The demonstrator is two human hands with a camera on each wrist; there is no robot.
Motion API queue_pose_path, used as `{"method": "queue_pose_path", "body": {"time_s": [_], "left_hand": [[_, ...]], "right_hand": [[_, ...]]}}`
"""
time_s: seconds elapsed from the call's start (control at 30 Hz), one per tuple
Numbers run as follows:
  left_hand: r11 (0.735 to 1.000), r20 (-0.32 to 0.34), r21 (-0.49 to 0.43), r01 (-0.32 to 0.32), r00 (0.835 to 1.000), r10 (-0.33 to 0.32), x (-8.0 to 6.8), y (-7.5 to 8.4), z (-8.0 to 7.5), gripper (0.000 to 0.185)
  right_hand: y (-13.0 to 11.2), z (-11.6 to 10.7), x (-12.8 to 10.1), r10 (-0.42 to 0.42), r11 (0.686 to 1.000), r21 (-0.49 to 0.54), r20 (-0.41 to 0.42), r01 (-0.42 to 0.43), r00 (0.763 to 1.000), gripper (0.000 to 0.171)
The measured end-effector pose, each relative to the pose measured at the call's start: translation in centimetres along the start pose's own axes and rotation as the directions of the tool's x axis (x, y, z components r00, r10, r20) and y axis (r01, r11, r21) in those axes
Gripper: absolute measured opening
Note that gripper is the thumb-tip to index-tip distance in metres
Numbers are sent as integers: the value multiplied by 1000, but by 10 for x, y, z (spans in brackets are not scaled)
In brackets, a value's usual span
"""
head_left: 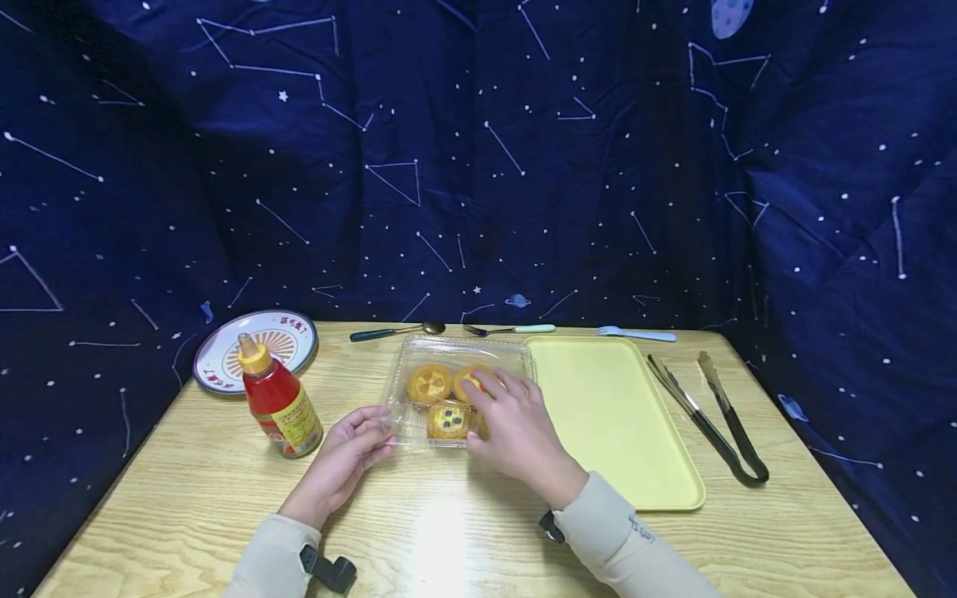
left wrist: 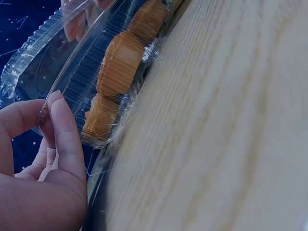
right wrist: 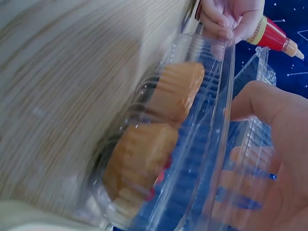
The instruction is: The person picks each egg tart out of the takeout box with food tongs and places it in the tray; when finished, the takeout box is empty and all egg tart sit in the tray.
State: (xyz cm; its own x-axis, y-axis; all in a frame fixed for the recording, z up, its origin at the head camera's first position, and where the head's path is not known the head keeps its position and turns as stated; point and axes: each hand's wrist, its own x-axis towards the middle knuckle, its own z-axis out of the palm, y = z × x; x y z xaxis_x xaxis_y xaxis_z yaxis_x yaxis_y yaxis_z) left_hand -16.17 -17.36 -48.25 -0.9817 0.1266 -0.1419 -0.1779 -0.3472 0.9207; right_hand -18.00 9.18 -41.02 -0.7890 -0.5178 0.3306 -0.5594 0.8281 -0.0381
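Observation:
A clear plastic clamshell box point(head_left: 407, 428) holding several round tarts sits mid-table. One tart point(head_left: 448, 422) is topped with dark dots, another point(head_left: 429, 384) has a pale yellow top, and a tart with red on it is partly covered by fingers. My left hand point(head_left: 351, 453) pinches the box's left rim between thumb and fingers, seen closely in the left wrist view point(left wrist: 53, 144). Over the box's right side reaches my right hand point(head_left: 519, 432), thumb and fingers apart. In the right wrist view its fingers point(right wrist: 245, 187) show through clear plastic; whether they touch a tart is unclear.
A red sauce bottle point(head_left: 280, 399) stands left before a patterned plate point(head_left: 217, 349). Right of the box lie a yellow tray point(head_left: 620, 423) and black-handled tongs point(head_left: 721, 432). Along the back edge are a spoon point(head_left: 396, 331), a green-handled fork point(head_left: 516, 330) and a blue fork point(head_left: 635, 334).

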Motion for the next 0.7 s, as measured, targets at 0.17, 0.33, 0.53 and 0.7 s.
{"method": "queue_pose_path", "body": {"time_s": [0.17,0.33,0.53,0.7], "left_hand": [[1000,-2,-1,-1,1000,1,0,1,0,36],[1000,0,6,-16,1000,16,-1,1,0,35],[999,-3,18,-30,1000,31,-2,3,1,37],[999,1,26,-30,1000,30,-2,3,1,39]], "right_hand": [[8,-1,-5,55,997,46,6,-56,998,65],[16,-1,-10,73,991,118,-15,-71,997,63],[21,-3,-12,90,970,226,-17,-84,996,62],[26,-7,-12,89,962,258,23,-92,996,62]]}}
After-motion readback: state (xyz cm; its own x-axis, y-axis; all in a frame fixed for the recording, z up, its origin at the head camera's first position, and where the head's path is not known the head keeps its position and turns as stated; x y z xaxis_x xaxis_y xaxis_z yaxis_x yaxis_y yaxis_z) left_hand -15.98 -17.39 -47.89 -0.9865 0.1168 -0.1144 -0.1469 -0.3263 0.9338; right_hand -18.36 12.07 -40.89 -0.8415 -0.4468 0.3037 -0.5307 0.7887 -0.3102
